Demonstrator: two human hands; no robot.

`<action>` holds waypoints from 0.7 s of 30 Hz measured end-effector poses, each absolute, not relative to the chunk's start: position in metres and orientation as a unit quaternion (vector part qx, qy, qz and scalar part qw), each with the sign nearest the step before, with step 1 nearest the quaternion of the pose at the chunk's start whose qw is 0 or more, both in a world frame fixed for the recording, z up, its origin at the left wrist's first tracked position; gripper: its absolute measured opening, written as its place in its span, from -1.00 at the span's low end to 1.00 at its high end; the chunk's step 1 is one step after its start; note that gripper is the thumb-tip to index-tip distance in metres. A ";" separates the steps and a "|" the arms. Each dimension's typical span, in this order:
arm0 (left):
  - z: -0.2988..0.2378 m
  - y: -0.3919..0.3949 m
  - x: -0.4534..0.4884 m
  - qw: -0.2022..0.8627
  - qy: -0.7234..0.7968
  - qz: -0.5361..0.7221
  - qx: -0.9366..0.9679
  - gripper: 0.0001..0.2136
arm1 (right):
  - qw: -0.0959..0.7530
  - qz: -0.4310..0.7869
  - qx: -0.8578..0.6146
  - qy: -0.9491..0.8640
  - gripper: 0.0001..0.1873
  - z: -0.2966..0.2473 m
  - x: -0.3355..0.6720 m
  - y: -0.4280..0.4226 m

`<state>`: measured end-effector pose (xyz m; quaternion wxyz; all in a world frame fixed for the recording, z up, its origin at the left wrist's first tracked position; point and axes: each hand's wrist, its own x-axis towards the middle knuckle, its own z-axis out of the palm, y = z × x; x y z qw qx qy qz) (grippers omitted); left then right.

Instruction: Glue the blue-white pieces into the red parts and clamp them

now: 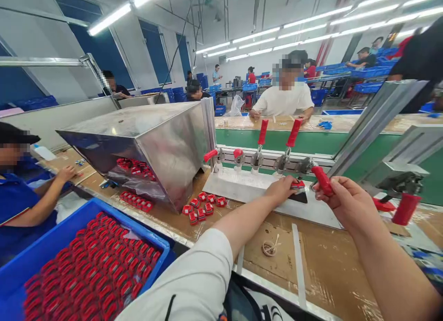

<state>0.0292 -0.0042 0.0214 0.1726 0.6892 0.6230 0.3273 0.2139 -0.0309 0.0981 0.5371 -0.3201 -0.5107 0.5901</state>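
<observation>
My left hand is closed on a small red part at the white fixture base, below the row of clamps. Fingers of my right hand wrap the red handle of a toggle clamp, the one nearest that part. More toggle clamps with red handles line the metal rail to the left; two handles stand upright. Left of the white base, several red parts lie in a loose group on the bench.
A blue bin full of red parts stands at lower left. Behind it is a metal hood with red parts inside. A coil of cord lies on the cardboard-covered bench. Co-workers sit at left and across the green conveyor.
</observation>
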 end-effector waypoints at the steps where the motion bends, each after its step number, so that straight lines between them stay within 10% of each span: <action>1: 0.025 -0.006 0.031 0.178 0.623 0.325 0.689 -0.59 | 0.538 0.591 -0.324 -0.507 -0.49 0.101 0.214 -0.034; 21: 0.000 0.029 0.023 0.176 0.559 0.343 0.734 -0.51 | 0.449 0.599 -0.298 -0.591 -0.24 0.112 0.218 -0.027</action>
